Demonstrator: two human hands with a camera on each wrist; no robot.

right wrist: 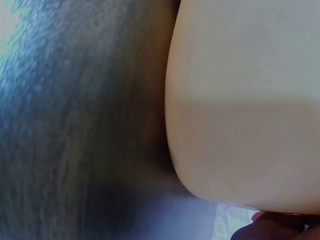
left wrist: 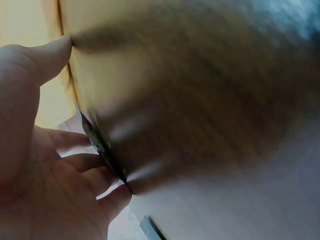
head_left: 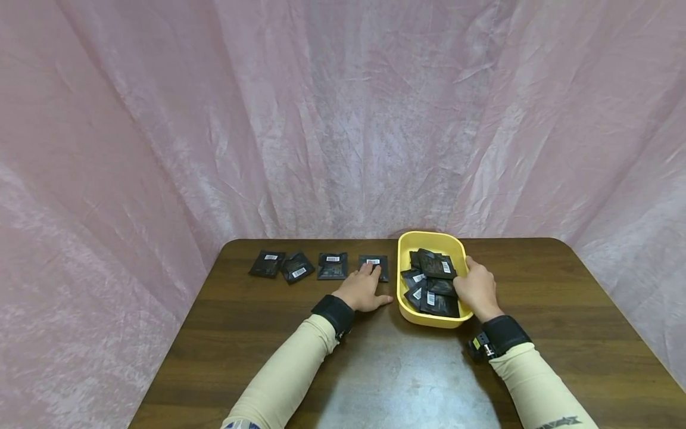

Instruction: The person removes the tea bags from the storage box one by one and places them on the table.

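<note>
My left hand (head_left: 360,291) reaches over a flat black packet (head_left: 383,275) with a white label. Its fingers rest spread on the packet, and its thumb touches the table. From the left wrist view, the packet (left wrist: 97,142) shows edge-on under the fingertips of that hand (left wrist: 55,165). To the right, my right hand (head_left: 479,291) grips the right rim of a yellow plastic basket (head_left: 426,322). Several black packets (head_left: 436,268) lie piled inside it. The basket's wall (right wrist: 240,150) fills much of the right wrist view, with a little of the right hand (right wrist: 272,229) at the bottom.
Left of my left hand, more black packets lie in a row: one by the hand (head_left: 332,266), a tilted one (head_left: 297,267) and one at the far left (head_left: 267,264). The brown wooden table (head_left: 257,333) ends at a pink curtain (head_left: 343,149).
</note>
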